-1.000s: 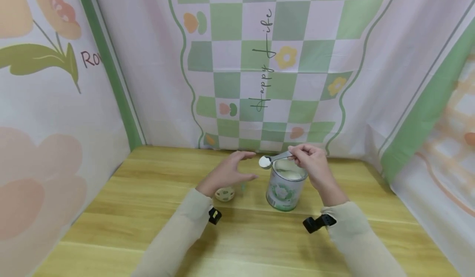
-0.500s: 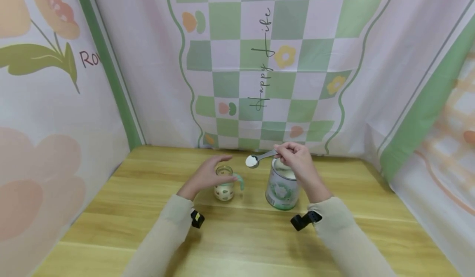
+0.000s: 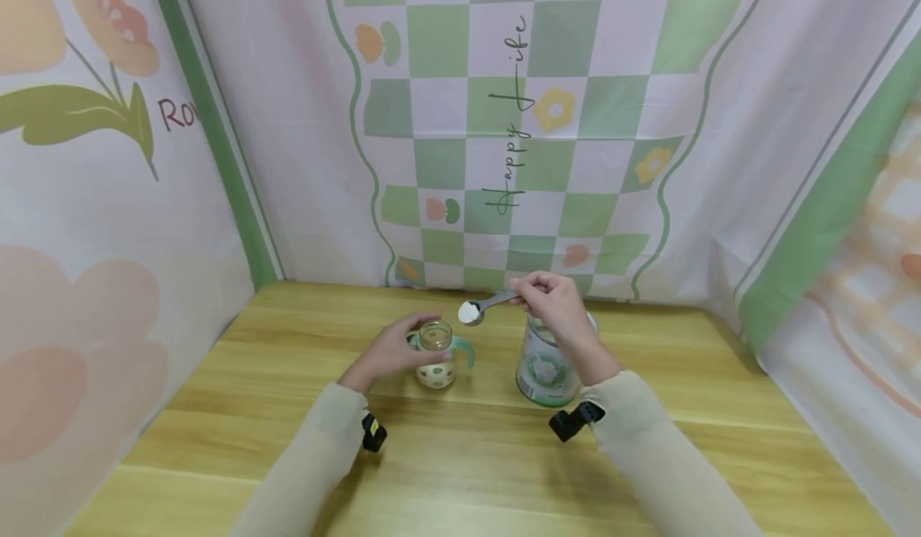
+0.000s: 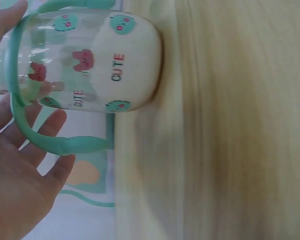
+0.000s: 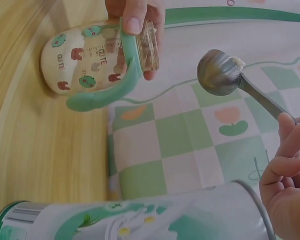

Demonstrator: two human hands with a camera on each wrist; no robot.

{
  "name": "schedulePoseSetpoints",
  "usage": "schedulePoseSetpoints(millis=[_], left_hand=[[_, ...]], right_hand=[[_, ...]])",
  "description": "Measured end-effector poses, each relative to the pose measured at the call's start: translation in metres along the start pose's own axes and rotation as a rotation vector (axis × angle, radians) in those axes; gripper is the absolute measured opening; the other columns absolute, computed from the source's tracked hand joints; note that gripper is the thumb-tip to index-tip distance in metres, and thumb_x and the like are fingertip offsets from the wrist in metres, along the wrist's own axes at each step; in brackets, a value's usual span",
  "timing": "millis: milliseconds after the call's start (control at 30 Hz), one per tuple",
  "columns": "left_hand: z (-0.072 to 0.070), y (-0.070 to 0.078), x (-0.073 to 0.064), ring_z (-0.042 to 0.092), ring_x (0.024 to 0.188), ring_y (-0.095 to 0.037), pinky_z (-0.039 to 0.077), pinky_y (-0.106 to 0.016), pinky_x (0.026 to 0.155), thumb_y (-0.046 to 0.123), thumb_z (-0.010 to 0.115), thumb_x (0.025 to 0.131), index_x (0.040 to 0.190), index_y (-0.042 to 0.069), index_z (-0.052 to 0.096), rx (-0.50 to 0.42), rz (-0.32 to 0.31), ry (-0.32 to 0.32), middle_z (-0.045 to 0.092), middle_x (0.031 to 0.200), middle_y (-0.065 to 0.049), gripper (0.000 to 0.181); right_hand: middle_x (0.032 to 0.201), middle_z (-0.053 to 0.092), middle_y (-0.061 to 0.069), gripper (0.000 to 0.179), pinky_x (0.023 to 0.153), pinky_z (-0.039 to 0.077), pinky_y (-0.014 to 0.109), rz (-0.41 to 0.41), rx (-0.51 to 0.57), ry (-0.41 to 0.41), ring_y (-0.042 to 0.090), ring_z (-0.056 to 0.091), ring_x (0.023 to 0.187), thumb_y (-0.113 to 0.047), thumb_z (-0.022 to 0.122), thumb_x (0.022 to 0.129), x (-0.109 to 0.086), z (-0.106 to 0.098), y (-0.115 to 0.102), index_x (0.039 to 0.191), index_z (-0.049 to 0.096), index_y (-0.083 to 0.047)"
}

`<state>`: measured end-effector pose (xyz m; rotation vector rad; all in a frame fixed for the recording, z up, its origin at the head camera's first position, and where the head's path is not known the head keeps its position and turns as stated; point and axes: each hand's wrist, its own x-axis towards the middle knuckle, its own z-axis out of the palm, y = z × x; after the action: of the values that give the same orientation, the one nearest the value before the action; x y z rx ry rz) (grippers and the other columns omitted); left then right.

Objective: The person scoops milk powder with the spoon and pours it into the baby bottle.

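A clear baby bottle with mint-green side handles and printed cartoon faces stands on the table, white liquid or powder in its lower part. Its mouth is uncapped. My left hand holds it around the neck; in the right wrist view the thumb lies on the green collar, with fingers behind. My right hand pinches the handle of a grey metal measuring spoon heaped with white powder. The spoon's bowl hangs in the air just right of the bottle mouth and a little higher.
An open milk powder tin stands right of the bottle, under my right forearm, its opening partly hidden by the hand. The wooden table meets a checkered curtain at its back edge.
My right hand has carried the loaded spoon left from over the tin toward the bottle. My left hand has moved left and taken hold of the bottle's neck.
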<state>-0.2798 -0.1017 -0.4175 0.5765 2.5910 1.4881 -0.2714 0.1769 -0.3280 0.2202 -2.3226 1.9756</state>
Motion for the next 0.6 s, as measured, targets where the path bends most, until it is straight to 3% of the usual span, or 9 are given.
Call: schedulePoseSetpoints(millis=[200,433,600], left_hand=[[0.002,-0.003,-0.003,0.056,0.118,-0.023,0.044,-0.048,0.103,0.044,0.085,0.080,0.142,0.024,0.055,-0.071,-0.033,-0.006,0.061,0.129,-0.001,0.072],[0.005,-0.007,-0.004,0.054,0.122,-0.026,0.042,-0.054,0.104,0.050,0.083,0.080,0.143,0.024,0.054,-0.108,-0.063,0.001,0.060,0.132,-0.003,0.075],[0.006,-0.008,-0.003,0.056,0.120,-0.026,0.043,-0.053,0.102,0.051,0.084,0.079,0.143,0.024,0.054,-0.115,-0.072,0.005,0.061,0.130,-0.004,0.076]], right_hand=[[0.087,0.074,0.005,0.026,0.062,0.051,0.020,0.001,-0.037,-0.005,0.010,0.065,0.071,-0.021,0.069,0.097,0.001,0.009,0.000,0.098,0.069,0.005],[0.088,0.073,0.017,0.025,0.059,0.048,0.022,-0.027,-0.073,0.005,0.014,0.064,0.069,-0.022,0.070,0.096,0.002,0.019,0.003,0.094,0.071,0.003],[0.085,0.073,0.013,0.025,0.061,0.049,0.024,-0.040,-0.120,0.011,0.016,0.064,0.071,-0.024,0.071,0.096,0.001,0.027,0.005,0.092,0.072,0.001]])
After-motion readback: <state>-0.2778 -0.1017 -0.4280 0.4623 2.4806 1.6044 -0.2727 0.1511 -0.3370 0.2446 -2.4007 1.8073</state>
